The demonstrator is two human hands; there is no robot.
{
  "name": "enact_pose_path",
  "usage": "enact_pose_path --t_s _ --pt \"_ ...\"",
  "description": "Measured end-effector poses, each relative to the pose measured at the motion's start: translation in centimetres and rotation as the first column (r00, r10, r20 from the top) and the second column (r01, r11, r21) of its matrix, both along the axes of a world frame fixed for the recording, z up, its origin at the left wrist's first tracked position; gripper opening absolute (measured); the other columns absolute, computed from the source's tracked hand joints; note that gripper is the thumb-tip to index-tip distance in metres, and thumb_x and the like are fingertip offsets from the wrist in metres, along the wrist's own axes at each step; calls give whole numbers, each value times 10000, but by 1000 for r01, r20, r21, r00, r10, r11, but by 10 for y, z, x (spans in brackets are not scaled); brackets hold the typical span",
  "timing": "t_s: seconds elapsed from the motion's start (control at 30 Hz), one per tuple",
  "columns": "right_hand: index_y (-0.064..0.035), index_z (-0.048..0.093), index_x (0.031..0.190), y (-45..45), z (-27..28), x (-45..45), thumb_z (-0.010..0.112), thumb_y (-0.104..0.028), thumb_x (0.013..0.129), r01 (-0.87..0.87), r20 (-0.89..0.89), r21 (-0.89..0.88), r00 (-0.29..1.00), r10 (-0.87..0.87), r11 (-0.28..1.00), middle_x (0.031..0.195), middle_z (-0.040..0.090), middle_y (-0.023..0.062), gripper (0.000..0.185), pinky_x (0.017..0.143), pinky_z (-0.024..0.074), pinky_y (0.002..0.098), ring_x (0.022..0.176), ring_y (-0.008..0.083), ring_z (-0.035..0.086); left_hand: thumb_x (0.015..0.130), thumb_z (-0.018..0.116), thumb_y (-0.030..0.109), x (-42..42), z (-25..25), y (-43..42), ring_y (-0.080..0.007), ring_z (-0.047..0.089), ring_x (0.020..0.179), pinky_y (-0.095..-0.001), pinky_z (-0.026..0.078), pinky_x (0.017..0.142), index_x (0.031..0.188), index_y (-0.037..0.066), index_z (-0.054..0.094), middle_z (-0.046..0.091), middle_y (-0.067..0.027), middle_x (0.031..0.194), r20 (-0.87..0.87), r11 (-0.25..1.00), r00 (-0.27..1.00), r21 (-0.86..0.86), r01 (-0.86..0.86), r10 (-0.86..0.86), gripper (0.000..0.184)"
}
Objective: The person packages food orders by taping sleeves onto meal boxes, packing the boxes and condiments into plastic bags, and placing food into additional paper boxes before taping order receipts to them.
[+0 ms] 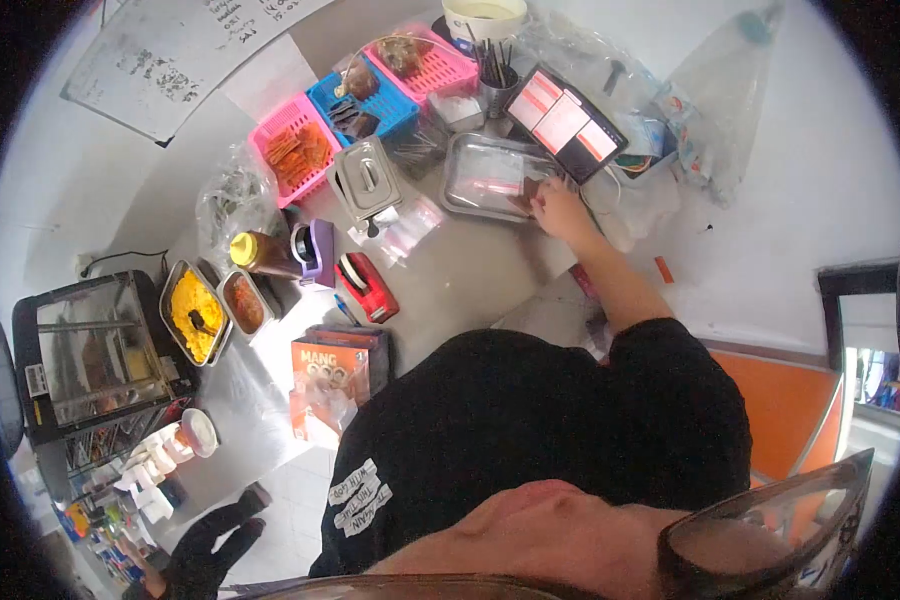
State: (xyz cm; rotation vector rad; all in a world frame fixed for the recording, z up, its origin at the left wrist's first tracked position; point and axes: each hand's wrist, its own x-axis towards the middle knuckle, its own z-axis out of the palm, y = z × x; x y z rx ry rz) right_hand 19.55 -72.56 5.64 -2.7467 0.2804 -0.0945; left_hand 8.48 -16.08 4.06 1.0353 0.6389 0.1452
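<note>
My right hand point(556, 208) is bare and reaches over the right end of a metal tray point(458, 200). Its fingers are curled at a small dark brown piece point(531, 191) whose kind I cannot make out. Clear plastic bags point(492, 172) with a red strip lie in the tray. Just above my hand, a tablet point(567, 122) with a red and white screen leans at an angle. At the lower left, low beside the counter, is a black-gloved hand, apparently my left hand point(220, 540). Its fingers are apart and I see nothing in them.
Pink point(288, 150) and blue baskets point(365, 105) hold packets along the wall. A lidded steel container point(366, 180), red tape dispenser point(367, 288), sauce bottle point(262, 252), tray of yellow food point(194, 312) and orange box point(322, 375) stand on the counter. A glass-fronted oven point(95, 350) is at left.
</note>
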Motion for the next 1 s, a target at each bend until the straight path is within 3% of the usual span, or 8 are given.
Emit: enact_pose_path --t_s 0.07,0.17,0.37,0.47,0.57,0.67,1.0 --pt "-50 636 895 13 17 1 606 -237 862 -20 43 74 999 17 997 1175 549 173 192 797 519 461 971 374 612 951 466 296 2 -8 -5 -233 619 866 -367 531 731 1097 26 545 605 -111 1001 -21 999 999 26 26 -25 318" --pt "-55 638 904 3 10 20 616 -221 848 -80 81 23 994 78 997 1289 502 217 177 800 522 462 953 392 608 943 478 288 4 -13 -9 -231 617 865 -364 529 729 1092 24 544 603 -109 994 -45 996 998 67 55 -53 310" --pt "-35 625 1013 -21 33 53 625 -217 823 177 99 -147 982 -163 973 1460 319 269 263 813 527 485 950 415 597 925 503 271 6 -17 -9 -228 613 863 -358 525 724 1080 22 542 600 -106 981 -102 988 991 119 94 -82 296" --pt "-15 623 998 -30 20 56 615 -212 824 226 29 -228 974 -226 947 1452 339 238 262 812 527 491 944 407 599 916 515 263 7 -19 -8 -226 611 862 -355 523 722 1075 20 541 598 -104 974 -119 984 988 138 112 -96 290" --pt "-16 623 994 -25 11 49 614 -222 832 148 -86 -155 983 -162 977 1404 397 217 262 819 529 479 951 387 604 908 527 254 8 -19 -7 -224 609 860 -352 521 719 1069 19 540 596 -103 967 -135 979 984 150 135 -115 285" --pt "-29 631 980 -18 9 39 622 -229 834 124 40 -147 992 -119 981 1360 436 199 248 829 528 471 962 366 609 899 539 246 10 -20 -7 -222 607 859 -348 518 717 1063 18 539 594 -101 960 -145 974 981 165 155 -132 281" --pt "-47 639 941 -28 6 45 627 -217 825 118 -10 -98 993 -119 988 1456 360 193 207 845 521 481 980 365 610 870 580 217 10 -19 -5 -216 600 856 -338 511 709 1045 13 536 588 -95 937 -174 953 968 216 215 -179 272"
